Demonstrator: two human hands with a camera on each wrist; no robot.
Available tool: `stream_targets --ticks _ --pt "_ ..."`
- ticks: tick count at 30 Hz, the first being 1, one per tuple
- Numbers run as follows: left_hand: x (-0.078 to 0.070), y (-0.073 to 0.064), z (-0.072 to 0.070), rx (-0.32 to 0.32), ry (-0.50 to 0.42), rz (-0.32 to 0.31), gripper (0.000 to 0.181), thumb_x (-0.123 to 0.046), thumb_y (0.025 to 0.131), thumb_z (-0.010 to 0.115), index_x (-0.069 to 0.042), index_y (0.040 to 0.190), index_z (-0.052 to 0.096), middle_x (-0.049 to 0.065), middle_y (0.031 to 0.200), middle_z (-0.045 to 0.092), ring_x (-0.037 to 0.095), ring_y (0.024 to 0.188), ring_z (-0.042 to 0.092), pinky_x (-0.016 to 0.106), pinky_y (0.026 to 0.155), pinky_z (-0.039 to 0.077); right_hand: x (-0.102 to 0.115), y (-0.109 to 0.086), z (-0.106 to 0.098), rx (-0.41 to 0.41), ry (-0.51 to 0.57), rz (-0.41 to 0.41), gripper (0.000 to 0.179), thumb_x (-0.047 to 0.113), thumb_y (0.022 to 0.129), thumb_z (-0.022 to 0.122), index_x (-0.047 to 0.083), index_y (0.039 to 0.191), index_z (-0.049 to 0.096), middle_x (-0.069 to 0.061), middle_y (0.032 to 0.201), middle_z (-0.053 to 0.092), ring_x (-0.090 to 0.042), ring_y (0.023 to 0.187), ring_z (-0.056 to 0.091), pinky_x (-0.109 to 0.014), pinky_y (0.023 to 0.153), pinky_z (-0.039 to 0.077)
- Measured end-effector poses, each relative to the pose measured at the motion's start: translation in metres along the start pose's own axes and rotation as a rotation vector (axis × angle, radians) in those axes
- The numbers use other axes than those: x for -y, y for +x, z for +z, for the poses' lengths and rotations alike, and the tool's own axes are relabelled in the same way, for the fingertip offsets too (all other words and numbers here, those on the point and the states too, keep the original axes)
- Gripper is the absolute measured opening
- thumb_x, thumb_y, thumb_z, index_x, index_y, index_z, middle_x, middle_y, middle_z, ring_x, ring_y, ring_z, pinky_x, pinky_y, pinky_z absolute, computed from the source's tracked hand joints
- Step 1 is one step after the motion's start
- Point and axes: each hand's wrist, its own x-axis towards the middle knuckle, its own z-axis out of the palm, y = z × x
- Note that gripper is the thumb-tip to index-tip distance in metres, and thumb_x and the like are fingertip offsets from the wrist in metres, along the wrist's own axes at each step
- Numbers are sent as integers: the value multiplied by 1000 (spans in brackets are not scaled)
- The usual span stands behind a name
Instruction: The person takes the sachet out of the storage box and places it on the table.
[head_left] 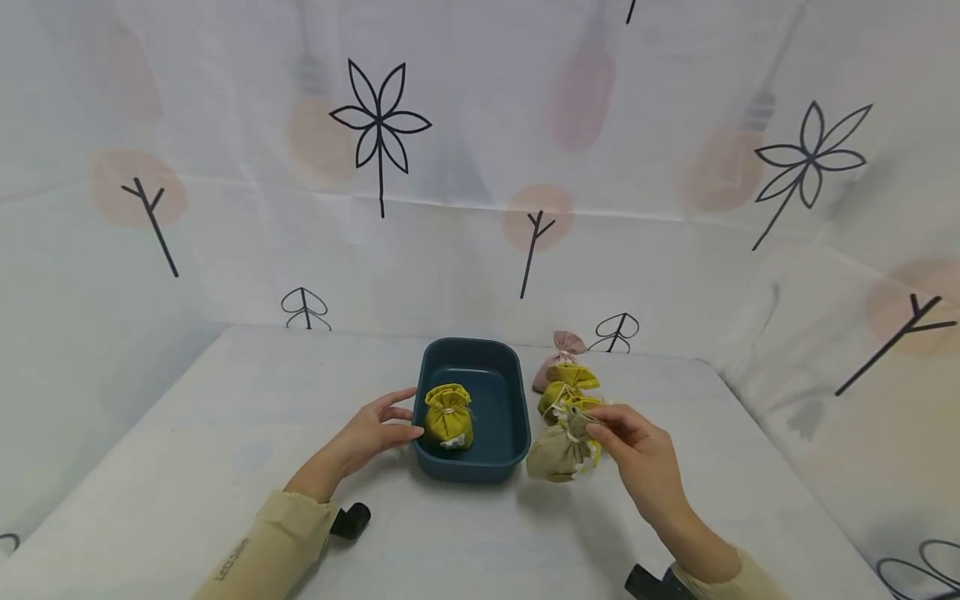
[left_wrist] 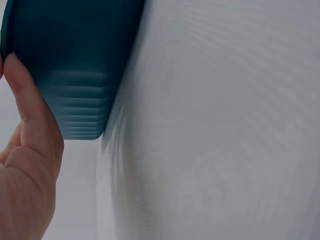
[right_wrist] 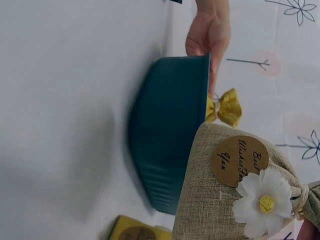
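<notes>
At the blue-green tub (head_left: 474,472), my left hand (head_left: 369,433) touches the left rim with fairly straight fingers. The thumb (left_wrist: 22,85) rests against the rim in the left wrist view. Inside the tub, on its left side, stands a yellow drawstring pouch (head_left: 448,421). My right hand (head_left: 643,454) pinches the gathered neck of a beige linen pouch (head_left: 553,454), held above the table to the right of the tub. The right wrist view shows a white fabric daisy (right_wrist: 264,202) and a round brown tag (right_wrist: 237,161) on this pouch.
Behind the beige pouch stand a yellow pouch (head_left: 572,385) and, farther back, a pink pouch (head_left: 558,362). Another yellow pouch (head_left: 596,450) is partly hidden by the beige one. A white cloth (head_left: 187,467) covers the table, and a patterned curtain (head_left: 450,250) hangs at the back.
</notes>
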Motion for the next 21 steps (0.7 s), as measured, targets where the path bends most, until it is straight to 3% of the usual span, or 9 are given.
stream_targets --ticks 21 --pt "-2 -3 0 -9 7 -2 76 -18 77 77 -18 142 38 16 117 51 22 95 57 33 84 50 -26 -13 -34 -97 -192 72 16 4 86 66 -2 101 67 6 88 66 -1 80 60 -15 68 49"
